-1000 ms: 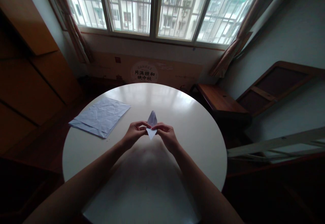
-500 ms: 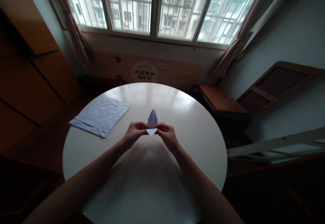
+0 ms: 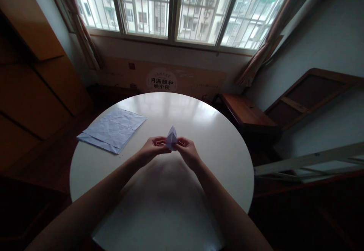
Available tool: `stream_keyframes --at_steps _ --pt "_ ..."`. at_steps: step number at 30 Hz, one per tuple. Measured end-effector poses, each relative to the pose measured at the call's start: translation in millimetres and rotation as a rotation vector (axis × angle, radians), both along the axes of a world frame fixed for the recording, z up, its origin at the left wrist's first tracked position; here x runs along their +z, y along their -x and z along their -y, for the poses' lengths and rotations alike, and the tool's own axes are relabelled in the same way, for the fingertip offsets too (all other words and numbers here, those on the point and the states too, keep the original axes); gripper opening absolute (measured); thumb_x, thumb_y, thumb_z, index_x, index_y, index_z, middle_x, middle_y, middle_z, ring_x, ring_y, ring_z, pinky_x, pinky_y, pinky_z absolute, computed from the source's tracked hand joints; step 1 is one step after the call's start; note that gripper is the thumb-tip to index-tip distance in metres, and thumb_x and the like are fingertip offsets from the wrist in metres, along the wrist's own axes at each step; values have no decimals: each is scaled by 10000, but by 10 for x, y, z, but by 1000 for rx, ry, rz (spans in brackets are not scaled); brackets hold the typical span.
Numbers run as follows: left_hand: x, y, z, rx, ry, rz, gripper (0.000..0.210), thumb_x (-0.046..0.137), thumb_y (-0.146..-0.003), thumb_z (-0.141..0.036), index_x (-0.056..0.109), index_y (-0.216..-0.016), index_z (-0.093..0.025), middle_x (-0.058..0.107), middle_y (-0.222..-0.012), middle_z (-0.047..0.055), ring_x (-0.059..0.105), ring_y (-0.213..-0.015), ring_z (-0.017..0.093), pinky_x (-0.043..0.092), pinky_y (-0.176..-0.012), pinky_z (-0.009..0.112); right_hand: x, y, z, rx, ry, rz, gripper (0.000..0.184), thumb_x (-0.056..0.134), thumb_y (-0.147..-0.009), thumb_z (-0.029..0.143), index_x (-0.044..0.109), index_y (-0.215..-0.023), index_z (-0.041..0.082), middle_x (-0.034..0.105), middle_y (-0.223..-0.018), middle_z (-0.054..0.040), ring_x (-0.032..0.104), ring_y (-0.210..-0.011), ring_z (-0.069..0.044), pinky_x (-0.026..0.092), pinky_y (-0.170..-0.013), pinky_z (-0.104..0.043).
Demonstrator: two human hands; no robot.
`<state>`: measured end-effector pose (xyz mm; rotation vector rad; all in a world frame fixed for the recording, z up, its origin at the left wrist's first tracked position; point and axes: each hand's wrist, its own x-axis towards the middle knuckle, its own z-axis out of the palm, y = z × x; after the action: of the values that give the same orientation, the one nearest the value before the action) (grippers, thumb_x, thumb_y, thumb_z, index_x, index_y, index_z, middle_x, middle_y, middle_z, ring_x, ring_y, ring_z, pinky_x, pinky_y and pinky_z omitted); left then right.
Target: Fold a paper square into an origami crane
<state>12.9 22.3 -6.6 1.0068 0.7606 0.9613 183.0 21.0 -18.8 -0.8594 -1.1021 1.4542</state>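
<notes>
A small piece of folded paper point(image 3: 171, 135), pale bluish-white with a pointed top, stands between my two hands above the middle of the table. My left hand point(image 3: 153, 147) grips its left side, thumb toward me and fingers behind. On the other side my right hand point(image 3: 186, 149) pinches the paper's lower right part between thumb and fingers. The fingertips cover some of its lower edges. Left of my hands lies a stack of creased paper sheets point(image 3: 113, 129), flat on the table.
The round white table point(image 3: 216, 160) has a glossy top that reflects the window. A brown wooden bench point(image 3: 247, 110) stands beyond its right edge. Orange-brown cabinets point(image 3: 57, 84) are at the left, and a printed cardboard panel point(image 3: 193, 78) is below the barred window.
The white triangular flap that pointed down toward me has been folded up against the paper. My fingers have shifted to the paper's sides, and its tip sits slightly lower.
</notes>
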Motion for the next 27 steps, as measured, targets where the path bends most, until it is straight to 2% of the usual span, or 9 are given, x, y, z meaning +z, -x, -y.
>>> stream_keyframes --at_steps 4,8,17,22,27 --pt "-55 19 -23 -37 -1 0 412 842 -561 -160 707 -945 -95 710 -875 96 661 -783 162 527 -775 292 -39 -1 -14 -12 45 5 250 800 -582 332 663 -706 163 667 -651 -11 584 -629 -135 434 -634 -257" --pt "-75 32 -35 -53 71 58 405 832 -592 -170 697 -968 -106 712 -906 99 676 -804 174 534 -789 300 -48 1 -29 -21 71 -5 269 787 -599 360 658 -723 159 663 -690 -14 569 -618 -119 425 -609 -245" --pt "16 26 -34 56 157 97 406 842 -562 -123 653 -921 -113 717 -834 69 683 -728 150 550 -741 263 5 11 -35 -1 148 -109 285 809 -547 326 629 -705 172 629 -630 6 523 -553 -92 408 -543 -229" --pt "-24 25 -48 57 175 117 403 847 -551 -130 671 -913 -109 717 -831 72 682 -725 153 548 -739 272 2 6 -26 9 123 -135 235 803 -542 278 647 -688 182 634 -638 6 525 -571 -101 407 -559 -240" --pt "-24 16 -35 86 124 144 362 860 -531 -161 688 -845 -110 718 -842 79 679 -746 163 541 -756 293 -21 -7 -13 25 35 -44 190 764 -605 256 729 -780 190 664 -734 -22 533 -628 -114 415 -608 -262"
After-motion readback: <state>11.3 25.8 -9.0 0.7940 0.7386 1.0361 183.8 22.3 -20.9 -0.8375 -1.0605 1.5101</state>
